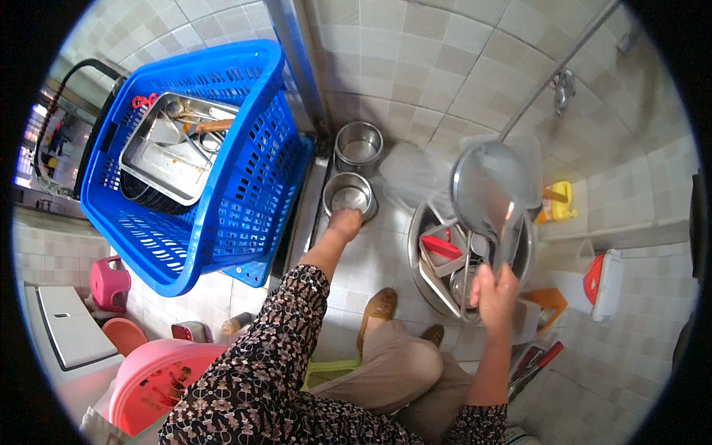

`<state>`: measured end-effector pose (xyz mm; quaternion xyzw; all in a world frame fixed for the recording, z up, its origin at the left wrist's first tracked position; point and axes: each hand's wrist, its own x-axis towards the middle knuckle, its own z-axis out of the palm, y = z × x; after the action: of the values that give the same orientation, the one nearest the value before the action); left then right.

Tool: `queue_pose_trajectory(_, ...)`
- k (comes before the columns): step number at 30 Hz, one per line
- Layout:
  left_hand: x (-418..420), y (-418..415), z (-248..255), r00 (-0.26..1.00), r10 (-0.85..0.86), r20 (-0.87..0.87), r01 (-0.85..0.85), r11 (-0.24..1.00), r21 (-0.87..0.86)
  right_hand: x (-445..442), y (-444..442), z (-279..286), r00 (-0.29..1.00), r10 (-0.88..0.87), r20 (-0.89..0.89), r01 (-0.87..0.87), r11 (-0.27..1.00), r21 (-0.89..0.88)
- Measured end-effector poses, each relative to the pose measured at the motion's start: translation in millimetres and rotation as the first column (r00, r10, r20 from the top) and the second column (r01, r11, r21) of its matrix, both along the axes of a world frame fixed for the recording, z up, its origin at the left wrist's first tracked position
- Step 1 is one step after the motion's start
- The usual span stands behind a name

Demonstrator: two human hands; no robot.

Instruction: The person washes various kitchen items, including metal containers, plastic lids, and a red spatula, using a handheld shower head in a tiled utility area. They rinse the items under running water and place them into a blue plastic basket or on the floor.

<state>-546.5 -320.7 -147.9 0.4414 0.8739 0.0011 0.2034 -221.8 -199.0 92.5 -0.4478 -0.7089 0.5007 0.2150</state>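
Note:
My left hand (345,223) is at the near rim of a round stainless steel pot (348,193) on the tiled floor, its fingers bent over the edge. Just behind it stands a second steel pot (359,143). Raised in my right hand (495,295) is a large, shiny metal ladle (483,186), gripped by its handle and blurred by motion. Below the ladle sits a wide steel basin (414,250). A red item (442,247), pale plastic containers and metalware lie inside the basin, partly hidden by the ladle and my hand.
A blue plastic basket (245,222) on the left holds a steel tray (167,172) of utensils. Clear plastic containers (409,167) lie blurred by the wall. A yellow bottle (559,201) stands right, a pink tub (147,384) lower left. A metal hose (556,69) crosses the upper right.

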Motion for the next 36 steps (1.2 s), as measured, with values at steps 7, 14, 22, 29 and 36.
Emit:
queue_pose_trajectory(7, 16.7, -12.2, 3.4, 0.984, -0.058, -0.171, 0.067, 0.997, 0.045, 17.4, -11.6, 32.8, 0.999, 0.034, -0.037, -0.034, 0.999, 0.002)
queue_pose_trajectory(14, 44.5, -65.9, 38.0, 0.970, 0.036, -0.240, 0.031, 0.963, 0.269, -24.2, 1.5, 61.8, 0.992, 0.007, -0.129, -0.025, 0.991, -0.135)
queue_pose_trajectory(22, 97.5, -106.3, 102.7, 0.965, 0.253, -0.070, -0.207, 0.898, 0.389, 8.1, -22.6, 92.8, 0.955, 0.117, -0.273, -0.152, 0.982, -0.112)
queue_pose_trajectory(29, 118.5, -153.2, 91.2, 0.964, 0.262, -0.033, -0.231, 0.898, 0.375, 44.8, -82.4, 98.4, 0.958, 0.216, -0.186, -0.239, 0.965, -0.111)
queue_pose_trajectory(36, 106.8, -154.4, 84.8, 0.963, 0.265, 0.051, -0.250, 0.804, 0.539, 40.2, -129.4, 97.7, 0.955, 0.279, -0.105, -0.293, 0.944, -0.153)
